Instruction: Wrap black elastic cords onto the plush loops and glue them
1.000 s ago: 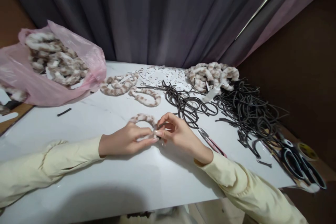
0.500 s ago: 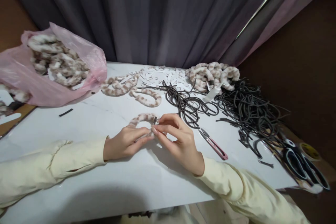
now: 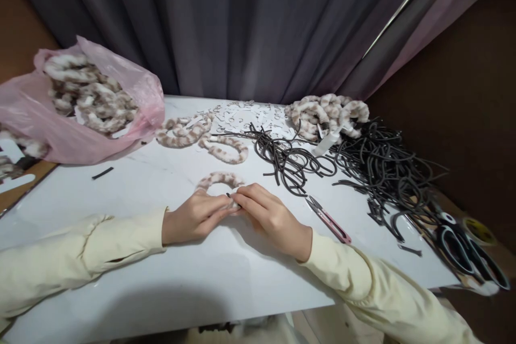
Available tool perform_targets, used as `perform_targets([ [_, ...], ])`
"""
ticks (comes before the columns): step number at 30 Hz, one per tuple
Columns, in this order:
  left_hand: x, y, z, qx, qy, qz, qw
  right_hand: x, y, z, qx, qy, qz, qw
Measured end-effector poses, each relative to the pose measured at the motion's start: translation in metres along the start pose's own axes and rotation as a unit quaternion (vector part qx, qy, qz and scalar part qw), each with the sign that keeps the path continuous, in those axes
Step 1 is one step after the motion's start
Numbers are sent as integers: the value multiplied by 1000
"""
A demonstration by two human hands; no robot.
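A brown-and-white fuzzy band (image 3: 220, 179) lies curved on the white table (image 3: 169, 274), just beyond my fingers. My left hand (image 3: 193, 217) pinches its near end. My right hand (image 3: 268, 215) meets it from the right, fingertips pressed on the same end, where a short dark piece pokes out. Both hands rest on the tabletop and hide the band's near end.
Pink thread snips (image 3: 328, 220) lie right of my right hand. Heaps of dark cords (image 3: 379, 172) and more fuzzy bands (image 3: 326, 113) sit at the back right. A pink bag (image 3: 80, 102) of fuzzy bands stands back left. Scissors (image 3: 463, 250) lie at the right edge.
My right hand has lowered from a raised pinch to lie flat against the left hand's fingertips. The dark piece it held has moved down to the band's end.
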State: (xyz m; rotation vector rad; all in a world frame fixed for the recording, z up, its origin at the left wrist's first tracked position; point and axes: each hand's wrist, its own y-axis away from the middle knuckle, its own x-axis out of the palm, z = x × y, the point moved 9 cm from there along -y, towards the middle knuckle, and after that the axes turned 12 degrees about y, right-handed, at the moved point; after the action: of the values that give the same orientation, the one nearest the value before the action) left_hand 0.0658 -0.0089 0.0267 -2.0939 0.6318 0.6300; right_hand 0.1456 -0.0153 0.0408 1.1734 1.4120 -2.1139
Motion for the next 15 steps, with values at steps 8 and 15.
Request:
perform_targets([
  [8,-10,-5,8,-68,-67,-42,995,2,-1,2,-25,97,13,995],
  [15,-9,-8,25,-198,18,-43,979,6,1,-3,-8,132,9,991],
])
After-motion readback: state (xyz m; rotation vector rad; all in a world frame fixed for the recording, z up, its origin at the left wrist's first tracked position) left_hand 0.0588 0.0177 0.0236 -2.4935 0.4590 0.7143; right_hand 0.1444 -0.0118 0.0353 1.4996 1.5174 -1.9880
